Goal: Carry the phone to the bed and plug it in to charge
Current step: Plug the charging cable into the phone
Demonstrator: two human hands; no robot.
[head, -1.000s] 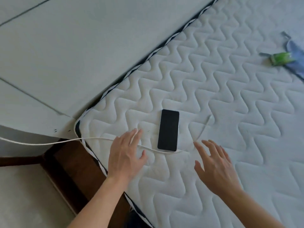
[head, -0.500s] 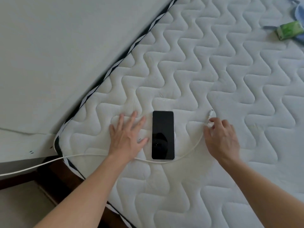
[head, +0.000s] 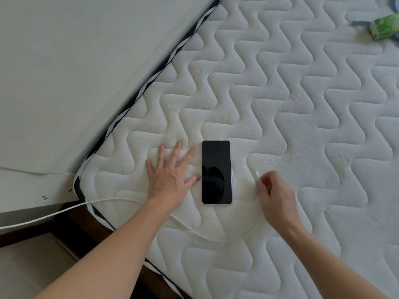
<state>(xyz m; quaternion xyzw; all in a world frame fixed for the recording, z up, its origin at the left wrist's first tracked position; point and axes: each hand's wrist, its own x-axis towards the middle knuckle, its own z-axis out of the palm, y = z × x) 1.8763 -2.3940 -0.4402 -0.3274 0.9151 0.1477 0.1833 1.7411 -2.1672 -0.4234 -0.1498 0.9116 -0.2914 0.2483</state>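
A black phone [head: 216, 172] lies screen up on the white quilted mattress [head: 280, 93], near its corner. My left hand [head: 170, 173] rests flat on the mattress just left of the phone, fingers spread, thumb almost touching the phone's edge. My right hand [head: 275, 195] is to the right of the phone, its fingers pinching the plug end of a white charging cable [head: 194, 229]. The plug tip sticks up from my fingers, apart from the phone. The cable runs under my left forearm and off the mattress corner to the left.
A pale wall [head: 75, 72] runs along the mattress's left edge. Dark wooden bed frame [head: 82, 221] and light floor show at the lower left. A green packet [head: 383, 29] lies on the mattress at the far upper right, beside something blue.
My right hand has picked up the cable's plug end and drawn it back toward the phone; the cable slack now loops below the phone. My left hand stays flat beside the phone.
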